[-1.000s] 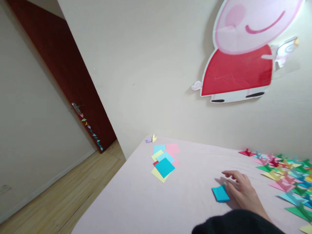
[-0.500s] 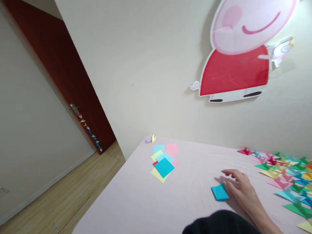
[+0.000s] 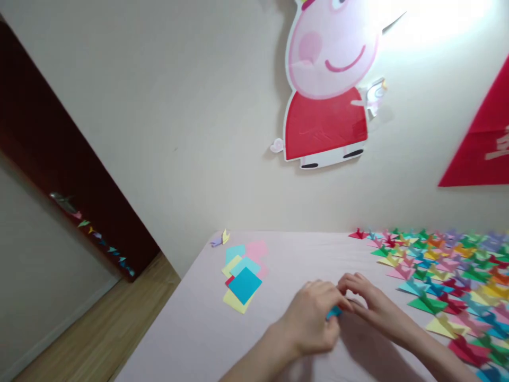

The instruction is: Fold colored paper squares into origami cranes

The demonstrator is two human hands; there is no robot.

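Both of my hands meet over a small folded blue paper [image 3: 333, 313] on the pale pink table [image 3: 199, 339]. My left hand [image 3: 314, 318] curls over it from the left, its fingers closed on the paper. My right hand [image 3: 368, 300] comes in from the right, and its fingertips pinch the same piece. Most of the blue paper is hidden under my fingers. The picture is smeared by motion.
A loose stack of coloured paper squares [image 3: 243, 276] lies left of my hands. Two tiny folded pieces [image 3: 221, 239] sit at the table's far corner. Several rows of folded paper cranes [image 3: 445, 276] cover the right side. A dark door [image 3: 71, 185] with a crane garland stands left.
The view has swung to the right. My left hand has come into view and joined the right hand on the blue paper, which earlier lay on the table beside my right fingers.
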